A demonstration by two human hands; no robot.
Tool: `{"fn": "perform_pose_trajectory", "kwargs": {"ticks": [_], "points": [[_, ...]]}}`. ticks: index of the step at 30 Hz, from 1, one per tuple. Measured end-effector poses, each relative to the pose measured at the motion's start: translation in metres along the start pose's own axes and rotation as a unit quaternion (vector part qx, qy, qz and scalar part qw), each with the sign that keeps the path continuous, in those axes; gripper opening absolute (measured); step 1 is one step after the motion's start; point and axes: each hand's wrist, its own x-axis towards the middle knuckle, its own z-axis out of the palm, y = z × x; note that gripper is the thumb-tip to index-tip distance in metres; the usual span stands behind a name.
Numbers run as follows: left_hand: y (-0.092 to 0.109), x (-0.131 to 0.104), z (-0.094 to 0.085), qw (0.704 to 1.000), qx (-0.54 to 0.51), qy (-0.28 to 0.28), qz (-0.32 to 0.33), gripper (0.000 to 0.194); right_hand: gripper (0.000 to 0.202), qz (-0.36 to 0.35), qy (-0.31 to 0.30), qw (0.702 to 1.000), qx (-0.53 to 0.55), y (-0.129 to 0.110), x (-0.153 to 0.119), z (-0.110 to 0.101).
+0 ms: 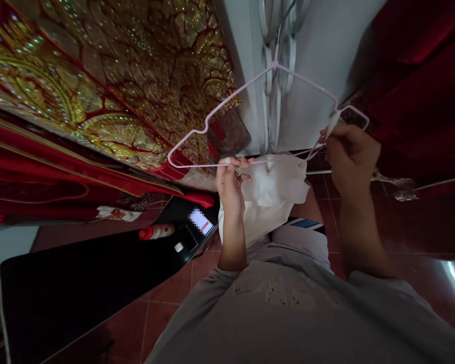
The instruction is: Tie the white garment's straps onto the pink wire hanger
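Observation:
A pale pink clothes hanger hangs by its hook in front of me. My left hand is closed around its lower bar, left of the middle, with the fingers curled over it. My right hand is closed in a pinch on a thin white strap, which passes over the notch at the hanger's right end. A white garment hangs in loose folds below the bar, between my hands. Thin straps run from its right top corner towards my right hand. My left hand hides part of its left edge.
Gold-embroidered red costumes fill the left side, and dark red cloth hangs at the right. A black tabletop at lower left carries a lit phone, a red-capped bottle and a small white case.

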Motion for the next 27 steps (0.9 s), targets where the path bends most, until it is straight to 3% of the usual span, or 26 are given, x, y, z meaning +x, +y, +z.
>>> {"fn": "perform_pose_trajectory", "kwargs": {"ticks": [7, 14, 19, 23, 27], "points": [[-0.002, -0.001, 0.001, 1.000, 0.004, -0.006, -0.001, 0.027, 0.011, 0.017, 0.021, 0.998, 0.052, -0.010, 0.001, 0.007], [-0.002, -0.002, 0.000, 1.000, 0.010, -0.012, 0.005, 0.026, 0.017, 0.045, 0.008, 0.998, 0.032, -0.002, 0.006, 0.001], [-0.002, -0.002, 0.000, 1.000, -0.019, -0.018, 0.006, 0.023, 0.017, 0.071, 0.006, 0.992, 0.101, -0.008, 0.008, -0.005], [-0.001, -0.002, -0.002, 0.999, -0.025, -0.021, 0.000, 0.029, 0.016, 0.052, 0.002, 0.982, 0.180, -0.018, 0.010, -0.006], [-0.003, -0.003, -0.004, 0.999, -0.027, -0.029, -0.007, 0.032, 0.020, -0.015, 0.031, 0.983, 0.178, -0.025, 0.013, -0.003]]}}
